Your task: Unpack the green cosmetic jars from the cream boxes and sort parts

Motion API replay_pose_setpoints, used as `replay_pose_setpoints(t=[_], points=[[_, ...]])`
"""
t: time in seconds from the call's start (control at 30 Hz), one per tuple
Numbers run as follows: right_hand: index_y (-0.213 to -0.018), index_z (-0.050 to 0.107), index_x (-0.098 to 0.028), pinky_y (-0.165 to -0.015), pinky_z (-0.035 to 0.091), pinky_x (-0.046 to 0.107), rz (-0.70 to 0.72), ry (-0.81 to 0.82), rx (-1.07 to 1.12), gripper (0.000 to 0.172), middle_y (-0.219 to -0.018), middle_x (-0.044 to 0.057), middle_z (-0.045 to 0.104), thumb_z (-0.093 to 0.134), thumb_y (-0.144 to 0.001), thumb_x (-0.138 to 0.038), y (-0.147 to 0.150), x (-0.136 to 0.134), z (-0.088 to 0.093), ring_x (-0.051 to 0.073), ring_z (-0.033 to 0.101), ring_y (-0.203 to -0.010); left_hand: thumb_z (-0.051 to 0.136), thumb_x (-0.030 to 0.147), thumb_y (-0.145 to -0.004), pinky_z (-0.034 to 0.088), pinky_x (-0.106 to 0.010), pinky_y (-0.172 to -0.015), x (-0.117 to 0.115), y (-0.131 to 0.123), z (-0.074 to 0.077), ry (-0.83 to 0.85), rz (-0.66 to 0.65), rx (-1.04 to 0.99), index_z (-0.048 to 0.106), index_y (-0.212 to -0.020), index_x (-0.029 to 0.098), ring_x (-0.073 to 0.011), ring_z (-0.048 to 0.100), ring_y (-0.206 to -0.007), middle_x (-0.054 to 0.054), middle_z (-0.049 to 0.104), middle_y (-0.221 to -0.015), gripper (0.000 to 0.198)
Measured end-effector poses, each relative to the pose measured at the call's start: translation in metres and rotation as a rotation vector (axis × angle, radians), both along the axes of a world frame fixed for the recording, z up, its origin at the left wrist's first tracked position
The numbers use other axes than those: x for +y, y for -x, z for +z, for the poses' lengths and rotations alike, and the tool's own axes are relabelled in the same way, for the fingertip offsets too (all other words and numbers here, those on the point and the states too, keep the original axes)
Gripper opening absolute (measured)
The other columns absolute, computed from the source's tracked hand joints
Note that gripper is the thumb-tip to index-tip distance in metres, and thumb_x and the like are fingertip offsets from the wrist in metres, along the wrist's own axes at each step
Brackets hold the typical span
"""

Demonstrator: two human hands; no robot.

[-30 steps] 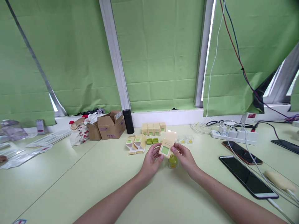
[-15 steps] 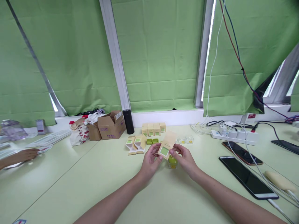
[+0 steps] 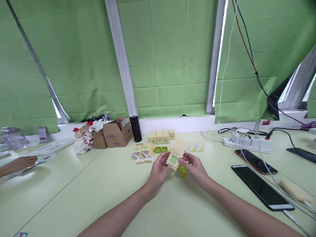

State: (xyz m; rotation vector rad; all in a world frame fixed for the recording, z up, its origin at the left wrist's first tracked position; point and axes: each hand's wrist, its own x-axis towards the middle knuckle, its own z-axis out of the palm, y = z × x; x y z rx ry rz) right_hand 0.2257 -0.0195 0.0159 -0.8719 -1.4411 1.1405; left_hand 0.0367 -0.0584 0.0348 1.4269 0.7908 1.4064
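Between both hands a flat kraft-paper box (image 3: pixel 178 151) with a green square on it is held tilted above the table. My left hand (image 3: pixel 159 170) grips its left edge, fingers behind and thumb in front. On the opposite edge, my right hand (image 3: pixel 194 166) pinches it with the thumb. Just below the box stands a small clear jar with a green lid (image 3: pixel 182 171), partly covered by the box. To the left, two opened kraft boxes (image 3: pixel 143 152) lie side by side, next to green square lids (image 3: pixel 161 149). Clear jars (image 3: pixel 196 147) with yellow labels sit behind my right hand.
Several closed kraft boxes (image 3: pixel 162 137) stand at the back. Left of them are a black cylinder (image 3: pixel 135 128) and a cardboard carton (image 3: pixel 118 133). Phones (image 3: pixel 263 187), cables and a power strip (image 3: pixel 248 144) lie on the right. At far left, another person's hand (image 3: pixel 21 163) touches flat packets.
The box in my hands has shifted only very slightly; both hands keep their hold. The other person's hand at far left has moved a little further left.
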Motion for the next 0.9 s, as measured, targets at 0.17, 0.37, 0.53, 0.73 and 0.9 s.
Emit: replay_pose_setpoints(t=[0.17, 0.37, 0.53, 0.73, 0.9], points=[[-0.109, 0.071, -0.019, -0.091, 0.055, 0.044, 0.029, 0.072, 0.084, 0.067, -0.101, 0.013, 0.078, 0.076, -0.071, -0.074, 0.000, -0.004, 0.010, 0.034, 0.072, -0.101, 0.081, 0.030, -0.078, 0.045, -0.042, -0.108, 0.000, -0.001, -0.004, -0.011, -0.050, -0.013, 0.059, -0.131, 0.023, -0.0322, 0.058, -0.130, -0.014, 0.065, -0.136, 0.058], [-0.101, 0.074, -0.018, -0.094, 0.054, 0.044, 0.045, 0.119, 0.153, 0.067, -0.103, 0.015, 0.079, 0.081, -0.065, -0.074, 0.001, -0.009, 0.016, 0.035, 0.071, -0.105, 0.073, 0.030, -0.084, 0.043, -0.045, -0.108, 0.001, 0.005, -0.008, -0.060, -0.024, 0.096, 0.055, -0.137, 0.026, -0.0320, 0.056, -0.131, -0.011, 0.063, -0.139, 0.055], [-0.105, 0.072, -0.019, -0.095, 0.052, 0.043, 0.051, 0.131, 0.169, 0.066, -0.107, 0.014, 0.079, 0.083, -0.066, -0.071, 0.001, -0.009, 0.015, 0.034, 0.071, -0.106, 0.061, 0.040, -0.094, 0.038, -0.049, -0.112, -0.001, 0.011, -0.007, -0.223, 0.129, 0.335, 0.054, -0.139, 0.027, -0.0328, 0.051, -0.135, -0.012, 0.059, -0.142, 0.047], [-0.105, 0.070, -0.019, -0.089, 0.052, 0.043, 0.047, 0.122, 0.159, 0.064, -0.096, 0.012, 0.079, 0.083, -0.067, -0.069, 0.003, -0.008, 0.011, 0.033, 0.072, -0.097, 0.073, 0.044, -0.088, 0.045, -0.049, -0.107, -0.005, 0.003, -0.004, -0.275, 0.393, 0.503, 0.060, -0.131, 0.026, -0.0316, 0.055, -0.127, -0.013, 0.056, -0.131, 0.048], [-0.095, 0.071, -0.019, -0.087, 0.052, 0.040, 0.030, 0.134, 0.178, 0.061, -0.092, 0.011, 0.078, 0.083, -0.064, -0.071, 0.004, -0.011, 0.016, 0.031, 0.071, -0.094, 0.060, 0.039, -0.098, 0.047, -0.047, -0.105, -0.001, 0.006, -0.008, -0.357, 0.399, 0.557, 0.062, -0.129, 0.025, -0.0291, 0.057, -0.122, -0.013, 0.059, -0.126, 0.035]])
